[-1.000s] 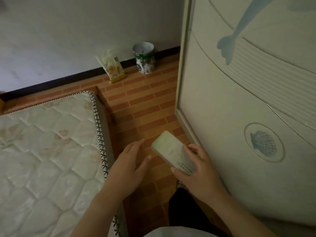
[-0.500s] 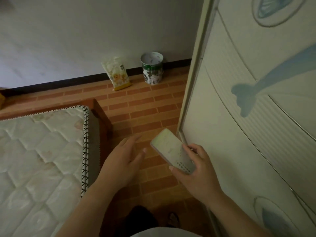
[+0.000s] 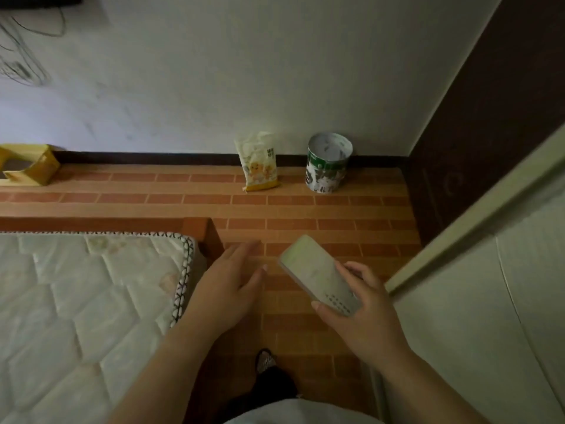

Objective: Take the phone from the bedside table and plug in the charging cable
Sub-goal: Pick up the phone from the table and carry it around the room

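- Brick-pattern floor (image 3: pixel 305 209): open strip between mattress (image 3: pixel 91 286) edge and wardrobe (image 3: pixel 458 301).
- Right hand (image 3: pixel 363 313) grips phone (image 3: pixel 315 273); left hand (image 3: pixel 229 286) open, empty.
- Tin (image 3: pixel 328 163), packet (image 3: pixel 258 162) against wall.

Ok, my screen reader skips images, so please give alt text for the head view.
The right hand holds a phone above a brick-patterned floor; the left hand is open and empty beside a mattress. No cable is plugged into the phone.

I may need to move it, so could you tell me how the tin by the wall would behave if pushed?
The tin stands upright and open, so it probably slides rather than rolls. It looks nearly empty, so likely light and easy to tip.
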`<state>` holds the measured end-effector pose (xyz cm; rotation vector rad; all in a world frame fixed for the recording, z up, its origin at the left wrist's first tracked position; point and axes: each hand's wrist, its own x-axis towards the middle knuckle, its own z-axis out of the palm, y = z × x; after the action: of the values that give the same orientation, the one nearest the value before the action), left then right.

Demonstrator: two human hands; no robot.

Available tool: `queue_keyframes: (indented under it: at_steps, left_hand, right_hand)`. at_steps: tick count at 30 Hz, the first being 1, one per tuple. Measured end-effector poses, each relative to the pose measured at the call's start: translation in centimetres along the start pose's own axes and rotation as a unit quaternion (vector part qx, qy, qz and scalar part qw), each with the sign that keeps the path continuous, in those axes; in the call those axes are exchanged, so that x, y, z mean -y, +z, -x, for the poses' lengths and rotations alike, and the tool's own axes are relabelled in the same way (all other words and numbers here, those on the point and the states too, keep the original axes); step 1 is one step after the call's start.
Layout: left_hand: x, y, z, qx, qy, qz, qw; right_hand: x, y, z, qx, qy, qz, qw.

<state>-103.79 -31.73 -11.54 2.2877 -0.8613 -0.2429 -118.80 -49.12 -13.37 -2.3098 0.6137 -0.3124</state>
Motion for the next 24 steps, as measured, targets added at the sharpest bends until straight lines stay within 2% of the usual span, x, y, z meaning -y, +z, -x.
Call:
queue_keyframes:
  at_steps: [6,14,24]
  left_hand:
    - [2.8,-4.5,-11.6,-0.028,0.008,-0.001,1.0]
    - [7.0,-5.7,-23.8,-0.033,-0.029,0.024,0.999]
    - [9.9,-7.8,-45.1,-0.059,-0.043,0.015,0.997]
  right_hand:
    - [2.6,0.7,-12.8,0.009,-0.007,-0.001,1.0]
    - [3.2,3.6,-27.6,0.033,-0.037,-0.028,0.998]
    - [4.0,4.1,-51.5,0.033,-0.089,-0.032,0.995]
